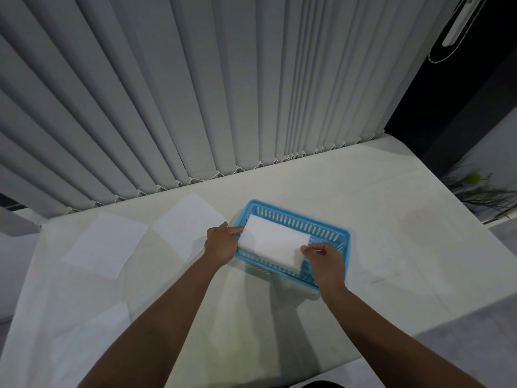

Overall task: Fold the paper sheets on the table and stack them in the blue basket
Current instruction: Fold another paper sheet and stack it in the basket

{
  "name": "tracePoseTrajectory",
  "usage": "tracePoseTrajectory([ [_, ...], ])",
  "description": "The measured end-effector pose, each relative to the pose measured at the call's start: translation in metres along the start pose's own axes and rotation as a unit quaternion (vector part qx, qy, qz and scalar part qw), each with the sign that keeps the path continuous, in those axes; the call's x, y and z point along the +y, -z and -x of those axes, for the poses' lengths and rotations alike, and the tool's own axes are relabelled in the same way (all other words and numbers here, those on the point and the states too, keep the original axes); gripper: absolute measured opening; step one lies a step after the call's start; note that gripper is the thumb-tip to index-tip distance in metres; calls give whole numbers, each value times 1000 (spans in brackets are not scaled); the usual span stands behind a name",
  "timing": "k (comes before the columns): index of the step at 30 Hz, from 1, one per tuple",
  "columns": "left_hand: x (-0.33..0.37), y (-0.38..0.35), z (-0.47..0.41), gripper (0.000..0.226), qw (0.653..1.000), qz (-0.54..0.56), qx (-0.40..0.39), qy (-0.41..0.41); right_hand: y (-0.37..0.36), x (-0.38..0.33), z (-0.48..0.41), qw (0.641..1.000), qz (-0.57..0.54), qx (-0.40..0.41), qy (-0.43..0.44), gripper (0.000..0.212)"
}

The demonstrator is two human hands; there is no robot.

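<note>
**Holding one folded sheet at the basket, three flat ones left**

Both hands have hold of a folded sheet [272, 243], a white rectangle lying at a slant over the blue basket [333, 228]. The left hand [222, 242] is at the sheet's left short edge, thumb and forefinger closed on it as far as can be seen. The right hand [324, 259] has its fingers curled and pinches the near right corner. The sheet covers most of the basket's left and middle. Its near corner crosses in front of the basket's near wall, so it looks not fully settled inside. Whether any part touches the basket floor cannot be told.

The basket sits on the pale table [363, 205], just in front of the grey blinds [195, 93]. The part of its floor that shows, at the right end, holds no paper. What lies under the held sheet is hidden.

Three more sheets lie flat and unfolded on the table to the left: a far sheet [190, 224] just beside the left hand, a middle sheet [107, 243] further left, and a near sheet [92, 340] by the table's near left edge.

By my reckoning the task is early on: one sheet folded and about to be put down, three to fold and stack.
</note>
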State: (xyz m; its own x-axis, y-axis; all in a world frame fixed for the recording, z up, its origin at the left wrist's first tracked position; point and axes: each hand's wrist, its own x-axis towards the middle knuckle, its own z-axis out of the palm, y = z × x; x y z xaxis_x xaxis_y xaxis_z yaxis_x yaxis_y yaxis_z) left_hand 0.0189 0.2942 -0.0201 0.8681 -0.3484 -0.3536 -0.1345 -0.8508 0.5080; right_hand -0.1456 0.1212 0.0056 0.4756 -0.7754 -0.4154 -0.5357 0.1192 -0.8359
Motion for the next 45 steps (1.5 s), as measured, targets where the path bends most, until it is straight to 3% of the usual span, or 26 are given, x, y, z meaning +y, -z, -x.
tracePoseTrajectory([
  [11, 7, -2, 11, 47, 994, -97, 6, -44, -2, 11, 0, 998, 51, -28, 14, 25],
  [14, 6, 2, 13, 47, 994, -99, 17, -50, -1, 13, 3, 991, 102, -1, 81, 28],
  [16, 11, 7, 19, 45, 995, -72, 50, -55, 0, 13, 4, 959, 199, 26, 202, 33],
  [18, 20, 9, 26, 44, 991, -66, 74, -87, -2, 12, 7, 909, 300, 4, 287, 41],
  [22, 28, -2, 31, 52, 975, -171, 13, -141, -17, 17, 6, 819, 465, -76, 328, 67],
  [25, 19, -14, 28, 59, 966, -223, -22, -130, -20, 25, 1, 790, 516, -116, 309, 95],
  [27, 13, -17, 27, 71, 958, -248, -9, -143, -18, 27, 0, 786, 524, -117, 307, 100],
  [30, 8, -16, 25, 88, 948, -277, 2, -157, -17, 31, -1, 787, 529, -117, 296, 96],
  [35, 4, -5, 25, 91, 962, -229, 22, -144, -17, 11, 3, 795, 522, -96, 294, 86],
  [40, -21, 24, 15, 67, 981, -151, 103, -69, -37, -34, -8, 813, 472, -77, 334, 80],
  [45, -66, 54, 1, 56, 978, -173, 120, 8, -101, -72, -26, 772, 485, -139, 387, 59],
])
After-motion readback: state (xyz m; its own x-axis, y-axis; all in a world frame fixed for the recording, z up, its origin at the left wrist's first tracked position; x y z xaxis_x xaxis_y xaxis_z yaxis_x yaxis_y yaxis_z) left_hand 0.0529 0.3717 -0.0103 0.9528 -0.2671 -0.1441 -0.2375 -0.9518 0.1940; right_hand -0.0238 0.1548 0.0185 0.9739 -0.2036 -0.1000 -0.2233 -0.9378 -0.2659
